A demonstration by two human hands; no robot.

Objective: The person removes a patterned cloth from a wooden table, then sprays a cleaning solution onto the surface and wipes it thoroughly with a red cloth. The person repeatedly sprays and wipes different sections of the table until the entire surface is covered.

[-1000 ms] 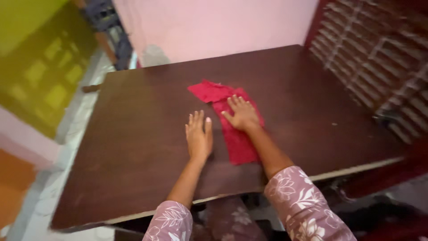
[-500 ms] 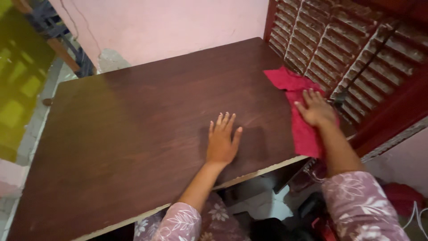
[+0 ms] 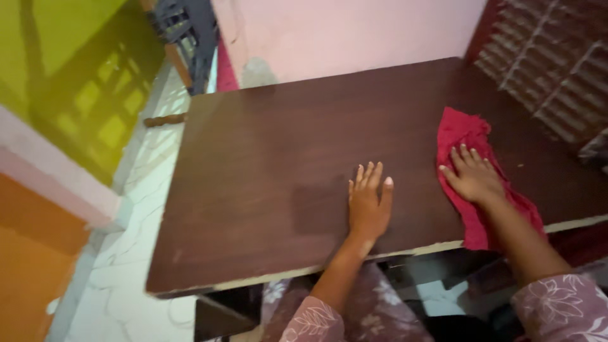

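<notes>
Dark brown table [image 3: 266, 164] fills view. Red cloth [image 3: 465, 136] lies at 3 o'clock, trailing over the near edge. Right hand [image 3: 474, 179] flat, fingers spread, pressing cloth. Left hand [image 3: 369, 202] open, palm down, bare wood at centre.

we see soft, dim indoor light with a warm cast. the dark surface [image 3: 266, 190] carries a faint sheen near its far edge and a darker shadow patch just left of the left hand [image 3: 369, 206]. the shutter [image 3: 544, 69] at upper right smears with motion blur, and the edges look slightly soft.
</notes>
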